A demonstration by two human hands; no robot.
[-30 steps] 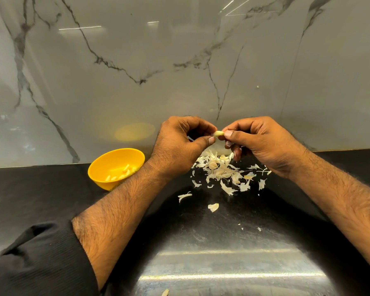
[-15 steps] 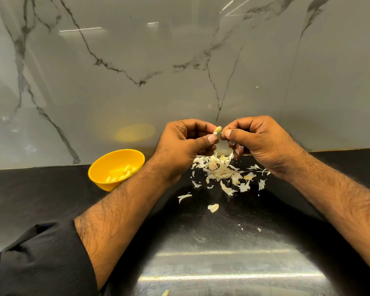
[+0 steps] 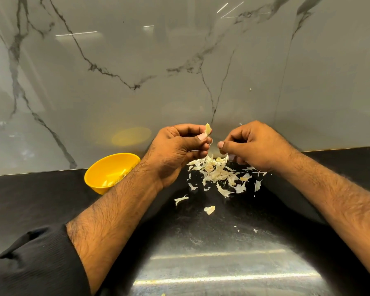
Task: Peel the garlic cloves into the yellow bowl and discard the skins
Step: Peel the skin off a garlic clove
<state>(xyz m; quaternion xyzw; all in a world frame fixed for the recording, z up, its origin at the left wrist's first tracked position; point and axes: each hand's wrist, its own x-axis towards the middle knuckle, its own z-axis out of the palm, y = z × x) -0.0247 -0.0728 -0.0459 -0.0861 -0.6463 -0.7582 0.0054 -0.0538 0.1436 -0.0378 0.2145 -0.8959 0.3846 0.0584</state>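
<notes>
A small pale garlic clove (image 3: 207, 129) stands nearly upright, tip up, pinched between thumb and curled fingers of the left hand (image 3: 177, 150) above the black counter's (image 3: 41, 201) back edge. The right hand (image 3: 254, 146), just apart, pinches thumb to forefinger; whether it holds skin cannot be told. Papery white skins (image 3: 219, 174) lie scattered beneath; the yellow plastic bowl (image 3: 107, 167) sits left.

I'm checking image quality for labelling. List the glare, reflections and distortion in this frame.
Head view: bright glare streaks on the black counter near the bottom edge; ceiling lights and the yellow bowl reflect in the glossy marble wall; wide-angle bending curves the counter's back edge; the garlic skins stay sharp.
</notes>
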